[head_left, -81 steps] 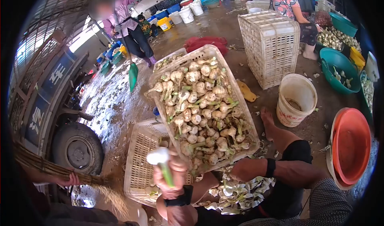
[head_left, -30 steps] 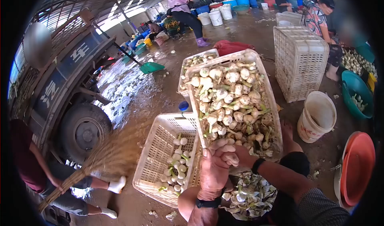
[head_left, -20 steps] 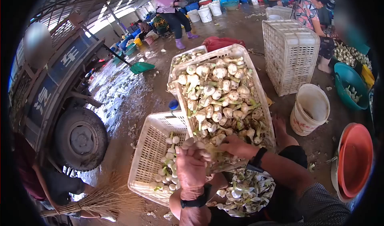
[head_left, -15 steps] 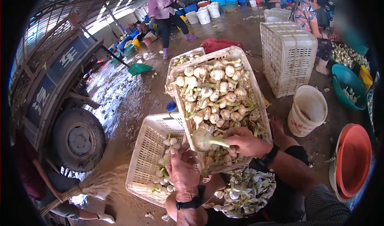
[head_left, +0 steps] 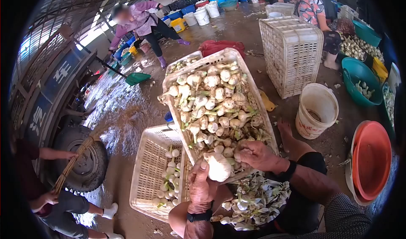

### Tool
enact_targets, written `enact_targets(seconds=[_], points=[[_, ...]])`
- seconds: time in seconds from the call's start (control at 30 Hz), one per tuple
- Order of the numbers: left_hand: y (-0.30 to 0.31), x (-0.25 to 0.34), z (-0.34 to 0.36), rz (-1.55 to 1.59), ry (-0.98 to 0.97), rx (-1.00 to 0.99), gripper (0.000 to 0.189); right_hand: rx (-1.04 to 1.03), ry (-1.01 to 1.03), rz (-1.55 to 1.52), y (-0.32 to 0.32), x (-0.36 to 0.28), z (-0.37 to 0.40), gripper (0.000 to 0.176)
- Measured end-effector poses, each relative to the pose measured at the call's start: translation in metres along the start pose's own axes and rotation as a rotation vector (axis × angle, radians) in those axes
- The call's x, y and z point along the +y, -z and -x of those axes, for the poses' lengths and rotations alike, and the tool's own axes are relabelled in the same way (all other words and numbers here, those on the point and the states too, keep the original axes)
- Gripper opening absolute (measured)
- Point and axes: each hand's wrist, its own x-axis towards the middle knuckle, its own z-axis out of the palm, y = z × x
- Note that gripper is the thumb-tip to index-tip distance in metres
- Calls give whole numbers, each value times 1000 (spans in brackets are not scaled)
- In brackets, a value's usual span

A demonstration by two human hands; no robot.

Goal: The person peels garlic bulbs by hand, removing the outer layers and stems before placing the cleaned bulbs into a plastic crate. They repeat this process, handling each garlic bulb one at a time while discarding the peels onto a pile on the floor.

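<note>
Left hand [head_left: 201,183] pinches round white garlic bulb [head_left: 218,167], presumably to steady it, at near end of cream plastic crate [head_left: 259,108] heaped with soil-stained bulbs [head_left: 215,103]. Right hand [head_left: 259,156] curled just beside; whether gripping, cannot tell. Lower off-white plastic crate [head_left: 146,169] of cleaner bulbs [head_left: 171,170] stands left, apparently for easy reach.

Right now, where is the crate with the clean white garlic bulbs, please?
In the head view, the crate of white bulbs is low and left of centre, beside the fuller garlic crate and left of the left hand.
</note>
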Motion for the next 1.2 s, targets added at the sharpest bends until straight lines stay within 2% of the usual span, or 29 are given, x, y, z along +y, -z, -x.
enact_targets(seconds=[0.03,0.07,0.1,0.17,0.23,0.3,0.37,0.53,0.6,0.7,0.77,0.93,1.0,1.1,1.2], points=[[-1,-2,0,-3,8,-4,50,90,132,122,1,2,1,21],[-1,-4,-1,-146,-31,41,49,82,107,-20,3,1,6,23],[-2,-6,-2,-288,-71,87,47,91,105,-21,5,-3,9,23],[-7,-7,-5,-400,-112,77,45,-84,104,98,11,-10,14,23],[-5,-10,-7,-734,-209,37,45,-86,40,104,11,-18,18,24],[-9,-11,-8,-746,-215,26,44,-71,201,343,14,-8,15,25],[-14,-6,-6,-846,-211,10,46,-65,220,373,16,-6,15,25],[-12,-8,-3,-710,-110,-84,53,-38,197,353,22,-9,19,24],[-9,-10,-4,-707,-65,-91,57,-34,312,410,23,-5,16,22],[-3,-16,-7,-712,-97,-76,54,-28,326,464,23,-3,16,22],[1,-21,-8,-794,-209,-103,50,-50,303,490,23,-2,17,21],[2,-25,-7,-798,-240,-108,48,-47,262,511,22,6,17,18],[5,-27,-7,-793,-244,-94,47,-16,326,484,20,10,15,17],[8,-29,-7,-841,-216,-107,48,5,310,515,19,16,15,18],[6,-32,-7,-905,-290,-101,49,53,365,544,16,16,14,15]])
